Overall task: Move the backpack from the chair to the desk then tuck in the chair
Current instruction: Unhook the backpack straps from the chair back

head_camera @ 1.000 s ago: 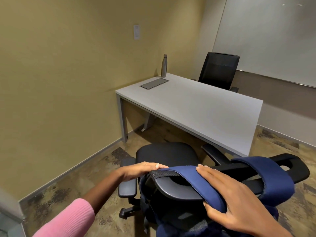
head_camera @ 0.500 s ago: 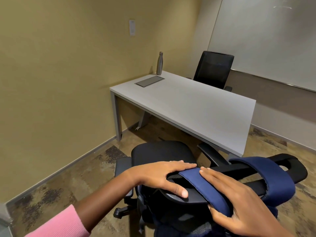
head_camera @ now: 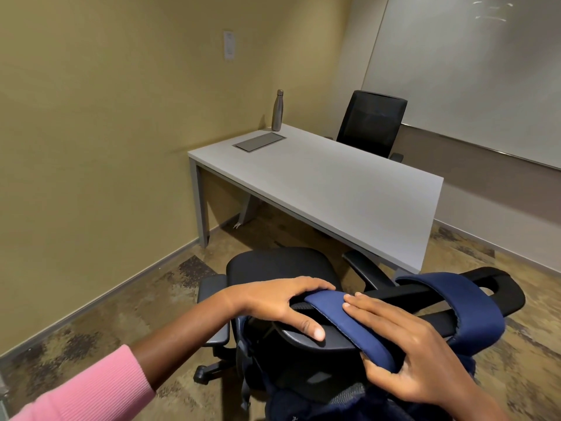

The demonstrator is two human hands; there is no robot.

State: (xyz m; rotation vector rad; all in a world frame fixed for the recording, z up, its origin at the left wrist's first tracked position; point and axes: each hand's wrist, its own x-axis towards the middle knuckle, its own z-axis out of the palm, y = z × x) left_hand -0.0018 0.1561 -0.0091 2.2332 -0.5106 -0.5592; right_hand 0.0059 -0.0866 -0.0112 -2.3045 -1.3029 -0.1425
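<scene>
The right hand [head_camera: 403,354] wraps a navy shoulder strap [head_camera: 352,325] of the backpack [head_camera: 318,402], fingers on top and thumb beneath it. Just beside it, the left hand [head_camera: 282,302] closes over the same strap's upper end where it crosses the chair [head_camera: 279,265] back's top edge. The second strap [head_camera: 473,308] loops over that edge further right, and the bag hangs behind the backrest. Beyond the chair's seat stands the grey desk [head_camera: 349,183], well apart from the bag, bearing a metal bottle [head_camera: 277,110] at its far corner.
</scene>
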